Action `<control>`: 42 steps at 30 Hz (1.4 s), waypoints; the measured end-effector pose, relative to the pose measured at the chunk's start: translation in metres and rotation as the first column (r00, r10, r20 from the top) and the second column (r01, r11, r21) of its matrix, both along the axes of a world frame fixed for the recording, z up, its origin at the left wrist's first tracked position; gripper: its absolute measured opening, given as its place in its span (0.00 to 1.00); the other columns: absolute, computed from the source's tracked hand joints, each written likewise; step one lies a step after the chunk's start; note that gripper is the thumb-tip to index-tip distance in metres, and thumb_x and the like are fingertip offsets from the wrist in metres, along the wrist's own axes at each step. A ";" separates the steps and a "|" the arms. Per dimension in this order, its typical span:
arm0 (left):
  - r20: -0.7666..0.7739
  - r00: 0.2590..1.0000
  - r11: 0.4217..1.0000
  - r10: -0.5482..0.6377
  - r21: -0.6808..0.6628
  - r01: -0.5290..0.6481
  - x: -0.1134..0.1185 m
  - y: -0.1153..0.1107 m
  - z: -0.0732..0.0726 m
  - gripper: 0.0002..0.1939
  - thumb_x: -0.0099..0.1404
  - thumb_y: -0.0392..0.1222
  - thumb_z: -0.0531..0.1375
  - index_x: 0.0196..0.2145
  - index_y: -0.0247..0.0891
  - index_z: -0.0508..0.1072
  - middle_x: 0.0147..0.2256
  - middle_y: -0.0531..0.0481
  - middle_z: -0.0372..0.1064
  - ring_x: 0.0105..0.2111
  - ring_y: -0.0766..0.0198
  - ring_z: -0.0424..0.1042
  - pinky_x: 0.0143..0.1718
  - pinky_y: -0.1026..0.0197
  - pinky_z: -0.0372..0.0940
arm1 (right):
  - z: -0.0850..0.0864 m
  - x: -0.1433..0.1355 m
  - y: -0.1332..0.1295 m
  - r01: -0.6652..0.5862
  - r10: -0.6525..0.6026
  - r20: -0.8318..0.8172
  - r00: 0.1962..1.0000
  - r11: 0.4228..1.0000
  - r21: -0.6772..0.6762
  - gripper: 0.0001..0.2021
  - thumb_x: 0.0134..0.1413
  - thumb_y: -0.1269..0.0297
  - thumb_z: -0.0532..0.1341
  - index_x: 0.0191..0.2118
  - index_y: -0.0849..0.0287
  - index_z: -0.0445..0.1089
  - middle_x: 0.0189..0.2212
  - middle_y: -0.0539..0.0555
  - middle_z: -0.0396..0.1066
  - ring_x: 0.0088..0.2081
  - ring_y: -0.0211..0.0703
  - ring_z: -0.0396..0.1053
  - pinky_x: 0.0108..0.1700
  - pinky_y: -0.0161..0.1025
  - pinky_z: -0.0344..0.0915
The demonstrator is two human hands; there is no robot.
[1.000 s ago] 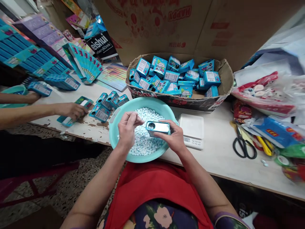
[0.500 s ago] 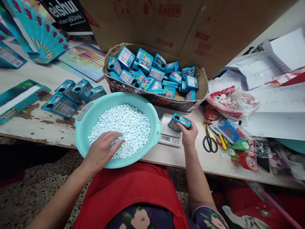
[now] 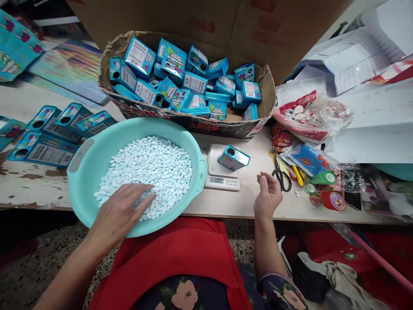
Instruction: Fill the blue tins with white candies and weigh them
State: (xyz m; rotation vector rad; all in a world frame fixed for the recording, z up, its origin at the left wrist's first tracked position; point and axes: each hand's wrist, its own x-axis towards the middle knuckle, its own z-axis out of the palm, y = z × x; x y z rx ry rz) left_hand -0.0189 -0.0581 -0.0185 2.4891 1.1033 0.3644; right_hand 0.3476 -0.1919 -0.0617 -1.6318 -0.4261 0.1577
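Red apron (image 3: 171, 262): worn over flowered cloth, just before the edge of the counter (image 3: 245, 204).
Left hand (image 3: 124, 206): palm down over the near side of the basin, touching the candies, with thumb and fingers apart.
Right hand (image 3: 267, 196): raised by the near edge of the counter, between scale and scissors, apart from both, with fingers loosely curled and thumb apart from them.
Basin (image 3: 92, 172): light turquoise, round, with a grey grip at the left.
Candies (image 3: 158, 163): small, pale blue and white, heaped loose inside the basin.
Scale (image 3: 222, 183): white, just right of the basin (display lit, digits too blurred to read surely).
Small box (image 3: 234, 159): blue, resting on the scale, round hole facing up.
Scissors (image 3: 284, 178): black-handled, right of the scale, near a yellow cutter (image 3: 298, 175) and green tape (image 3: 322, 177).
Four blue boxes (image 3: 48, 148): grouped left of the basin, round holes up.
Open carton (image 3: 222, 129): behind basin and scale, holding many blue boxes (image 3: 195, 82), jumbled at different angles.
Clear bag (image 3: 306, 125): red and white, right of the carton.
Large cardboard (image 3: 222, 21): upright behind the open carton.
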 end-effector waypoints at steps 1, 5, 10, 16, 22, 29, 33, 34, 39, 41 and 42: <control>-0.009 1.000 1.000 -0.007 -0.006 0.007 0.000 0.000 0.000 0.17 0.68 0.51 0.53 0.48 0.40 0.71 0.44 0.46 0.73 0.48 0.50 0.70 0.48 0.52 0.63 | -0.003 -0.002 -0.007 0.004 -0.005 -0.024 1.000 1.000 -0.027 0.16 0.51 0.55 0.66 0.42 0.60 0.72 0.39 0.55 0.75 0.39 0.42 0.73 0.48 0.46 0.69; -0.045 0.998 0.999 -0.039 -0.004 0.038 0.001 0.001 0.000 0.19 0.69 0.53 0.51 0.49 0.39 0.71 0.44 0.44 0.73 0.47 0.48 0.69 0.47 0.49 0.63 | -0.010 -0.009 -0.023 0.012 -0.022 -0.092 0.996 0.994 -0.109 0.16 0.48 0.55 0.67 0.40 0.60 0.73 0.36 0.55 0.76 0.37 0.42 0.73 0.46 0.45 0.69; -0.094 0.994 0.999 -0.048 -0.001 0.048 0.004 0.002 0.003 0.22 0.70 0.55 0.47 0.48 0.39 0.72 0.44 0.43 0.74 0.47 0.47 0.69 0.47 0.48 0.63 | -0.012 -0.008 -0.018 -0.019 0.007 -0.121 0.993 0.994 -0.104 0.16 0.47 0.55 0.68 0.39 0.60 0.73 0.37 0.56 0.76 0.37 0.42 0.73 0.46 0.45 0.69; -0.128 0.991 0.999 -0.046 0.003 0.047 0.008 0.002 0.007 0.23 0.71 0.54 0.46 0.48 0.38 0.72 0.45 0.41 0.74 0.47 0.48 0.69 0.48 0.49 0.63 | -0.009 -0.005 -0.003 -0.080 0.074 -0.121 0.990 0.995 -0.052 0.16 0.46 0.58 0.68 0.40 0.60 0.73 0.38 0.56 0.75 0.39 0.43 0.73 0.48 0.47 0.68; -0.236 0.965 0.994 -0.111 -0.019 0.110 0.020 0.002 0.006 0.19 0.68 0.50 0.52 0.51 0.43 0.71 0.52 0.40 0.68 0.49 0.47 0.67 0.48 0.48 0.63 | -0.002 -0.008 0.010 -0.136 0.132 -0.079 0.988 0.990 -0.038 0.14 0.48 0.59 0.68 0.40 0.60 0.73 0.38 0.56 0.75 0.40 0.43 0.73 0.49 0.48 0.68; -0.225 0.921 0.916 -0.319 -0.324 0.238 0.037 0.020 0.017 0.10 0.66 0.40 0.51 0.34 0.40 0.73 0.35 0.45 0.71 0.38 0.55 0.69 0.37 0.58 0.61 | 0.000 -0.011 0.006 -0.131 0.126 -0.076 0.989 0.990 -0.059 0.15 0.47 0.57 0.68 0.40 0.60 0.73 0.38 0.56 0.75 0.40 0.43 0.73 0.49 0.48 0.69; -0.020 0.994 0.800 -0.110 -0.595 0.077 0.027 0.041 0.030 0.09 0.61 0.47 0.58 0.35 0.42 0.74 0.32 0.49 0.73 0.33 0.59 0.70 0.33 0.61 0.62 | -0.003 -0.008 -0.008 -0.092 0.085 -0.092 0.992 0.993 -0.071 0.16 0.46 0.57 0.69 0.40 0.60 0.73 0.37 0.56 0.76 0.40 0.44 0.73 0.49 0.48 0.69; 0.029 1.000 0.742 0.009 -0.670 0.013 0.023 0.047 0.032 0.10 0.59 0.49 0.60 0.35 0.42 0.74 0.30 0.50 0.71 0.30 0.61 0.70 0.29 0.63 0.62 | -0.004 -0.007 -0.011 -0.085 0.078 -0.092 0.993 0.993 -0.078 0.16 0.46 0.57 0.69 0.40 0.60 0.73 0.37 0.56 0.76 0.40 0.44 0.73 0.50 0.48 0.68; 0.183 0.773 0.289 0.607 -0.957 0.000 0.019 0.069 0.035 0.19 0.56 0.56 0.63 0.37 0.40 0.71 0.27 0.49 0.68 0.20 0.67 0.64 0.14 0.67 0.52 | -0.009 -0.010 -0.023 -0.099 0.085 -0.102 0.991 0.985 -0.141 0.16 0.46 0.56 0.68 0.39 0.60 0.73 0.37 0.57 0.76 0.40 0.46 0.74 0.48 0.49 0.69; 0.150 0.707 0.183 0.691 -0.983 0.029 0.028 0.074 0.035 0.18 0.56 0.56 0.63 0.31 0.37 0.69 0.24 0.50 0.66 0.17 0.71 0.59 0.13 0.69 0.47 | -0.009 -0.012 -0.023 -0.105 0.089 -0.117 0.989 0.985 -0.136 0.16 0.46 0.56 0.69 0.39 0.60 0.73 0.37 0.57 0.76 0.40 0.46 0.74 0.48 0.49 0.69; 0.144 0.685 0.162 0.714 -0.986 0.038 0.033 0.075 0.036 0.17 0.57 0.54 0.63 0.28 0.37 0.68 0.22 0.51 0.63 0.16 0.72 0.57 0.12 0.70 0.46 | -0.008 -0.014 -0.022 -0.107 0.092 -0.117 0.989 0.986 -0.130 0.15 0.46 0.57 0.69 0.39 0.60 0.73 0.37 0.56 0.76 0.40 0.45 0.74 0.49 0.48 0.69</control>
